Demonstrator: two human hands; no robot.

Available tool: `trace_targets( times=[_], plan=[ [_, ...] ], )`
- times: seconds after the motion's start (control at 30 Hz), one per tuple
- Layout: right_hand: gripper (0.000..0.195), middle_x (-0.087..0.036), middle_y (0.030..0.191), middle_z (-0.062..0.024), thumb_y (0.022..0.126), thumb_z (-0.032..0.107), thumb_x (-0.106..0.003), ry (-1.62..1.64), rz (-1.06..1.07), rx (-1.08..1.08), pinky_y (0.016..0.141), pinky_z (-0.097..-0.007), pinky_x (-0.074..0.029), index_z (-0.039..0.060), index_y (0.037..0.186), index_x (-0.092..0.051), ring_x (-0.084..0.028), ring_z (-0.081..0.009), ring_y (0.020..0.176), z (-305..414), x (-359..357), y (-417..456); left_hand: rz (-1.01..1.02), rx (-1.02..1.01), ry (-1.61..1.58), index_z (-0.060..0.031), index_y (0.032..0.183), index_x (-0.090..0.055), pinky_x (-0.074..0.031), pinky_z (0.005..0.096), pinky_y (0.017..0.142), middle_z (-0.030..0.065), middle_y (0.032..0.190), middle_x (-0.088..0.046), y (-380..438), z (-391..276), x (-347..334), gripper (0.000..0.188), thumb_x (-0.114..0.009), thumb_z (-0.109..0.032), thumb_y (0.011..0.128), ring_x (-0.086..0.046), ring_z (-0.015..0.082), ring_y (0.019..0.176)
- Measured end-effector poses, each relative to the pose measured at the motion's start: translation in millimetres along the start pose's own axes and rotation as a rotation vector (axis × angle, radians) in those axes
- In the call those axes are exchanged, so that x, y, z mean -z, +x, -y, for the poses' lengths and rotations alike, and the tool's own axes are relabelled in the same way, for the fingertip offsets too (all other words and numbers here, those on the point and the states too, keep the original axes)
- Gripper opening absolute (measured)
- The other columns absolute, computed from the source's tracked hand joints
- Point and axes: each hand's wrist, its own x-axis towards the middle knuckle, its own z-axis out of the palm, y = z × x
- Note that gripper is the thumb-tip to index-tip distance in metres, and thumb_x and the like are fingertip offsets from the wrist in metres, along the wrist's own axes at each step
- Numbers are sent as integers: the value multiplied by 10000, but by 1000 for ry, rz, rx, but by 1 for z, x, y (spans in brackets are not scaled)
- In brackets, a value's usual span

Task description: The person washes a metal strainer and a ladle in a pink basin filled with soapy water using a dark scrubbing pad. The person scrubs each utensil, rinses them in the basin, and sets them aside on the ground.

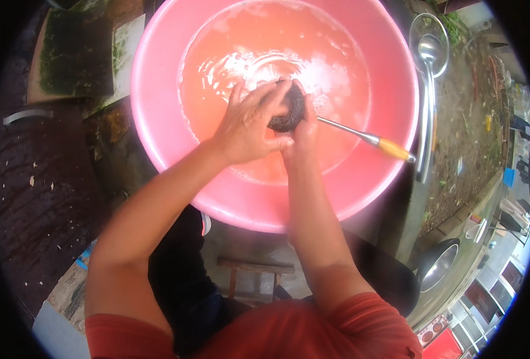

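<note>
My left hand (pixel 251 121) lies over a dark, coarse-textured scouring pad (pixel 289 110), its fingers spread across the pad and its thumb apart. From the other side, my right hand (pixel 307 123) cups the same pad. Both hands are above the water (pixel 233 148) in a large pink plastic basin (pixel 161 112). A metal-shafted kitchen utensil (pixel 350 131) with a yellow handle extends from behind my right hand to the basin's right rim. Its head is hidden, and whether my right hand grips it is unclear. Ripples and glare cover the water beyond my fingers.
Metal ladles (pixel 429 67) lie on a ledge right of the basin. A dark metal bowl or wok (pixel 439 264) stands lower right. At left are a dark panel with a handle (pixel 27 116) and a mossy board (pixel 74 54). Below the basin is a wooden stool (pixel 256 267).
</note>
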Motion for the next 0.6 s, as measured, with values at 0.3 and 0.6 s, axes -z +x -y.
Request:
trace_targets(
  times=[0.3,0.6],
  plan=[
    [452,-589,1178,-107,1035,342,-324,-52,1,26,828,-340,-492,34,1322,-490,-579,-204,1008,3,-6,-5,-7,-15,-104,-143,1501,-210,-158,539,1126,46,1084,-694,-1,-3,1,968,-764,-390,746,-439,242,1266],
    [474,-599,1149,-101,1031,376,-318,-31,11,44,812,-347,-478,30,1291,-510,-579,-216,1017,1,3,1,53,44,-190,-146,1496,-228,-341,451,976,94,1051,-652,1,-1,1,981,-773,-427,729,-543,275,1052]
  ],
)
